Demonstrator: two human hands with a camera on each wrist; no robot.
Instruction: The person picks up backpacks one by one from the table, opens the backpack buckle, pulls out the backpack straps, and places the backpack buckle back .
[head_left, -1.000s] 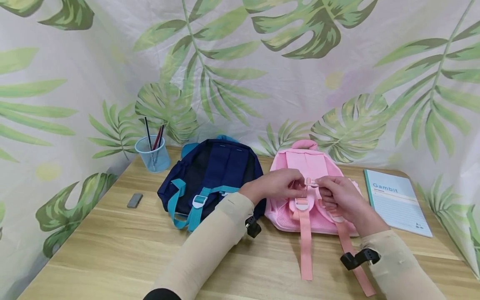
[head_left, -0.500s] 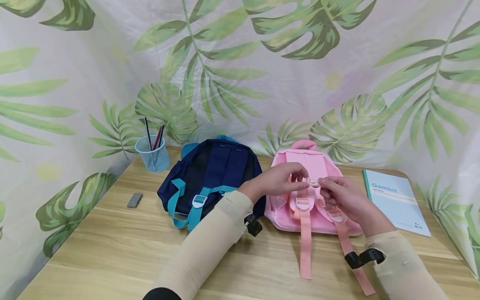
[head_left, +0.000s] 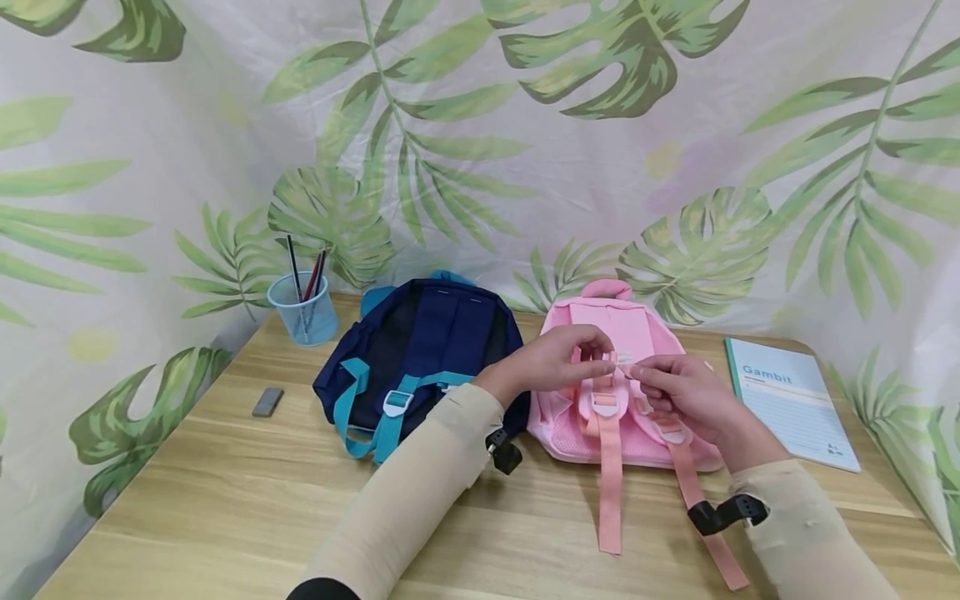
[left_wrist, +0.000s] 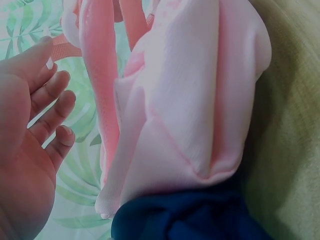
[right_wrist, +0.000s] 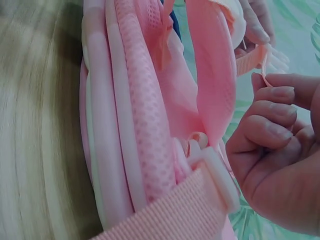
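Note:
A pink backpack (head_left: 610, 321) lies on the table with its shoulder straps upward. Above it, both hands meet at a thin peach chest strap (right_wrist: 248, 61) with a white buckle (right_wrist: 278, 60). My left hand (head_left: 566, 358) pinches the buckle end of the strap between thumb and forefinger, its other fingers loosely bent. From the other side, my right hand (head_left: 686, 396) pinches the strap's loose end, with the remaining fingers curled into the palm. Fingers partly hide the buckle in the head view. Two peach webbing tails (head_left: 611, 500) trail toward the front.
Left of the pink bag lies a navy backpack (head_left: 453, 325) with teal straps. Farther left are a blue mesh pen cup (head_left: 303, 312) and a grey eraser (head_left: 267, 402). A notebook (head_left: 795, 408) lies at the right. A leaf-print cloth (head_left: 450, 167) hangs behind the table.
The white buckle, plainly visible between the hands before, is now partly covered by fingers. My left fingers have spread and risen slightly, while the right fingertips have shifted along the strap. Both backpacks stay put.

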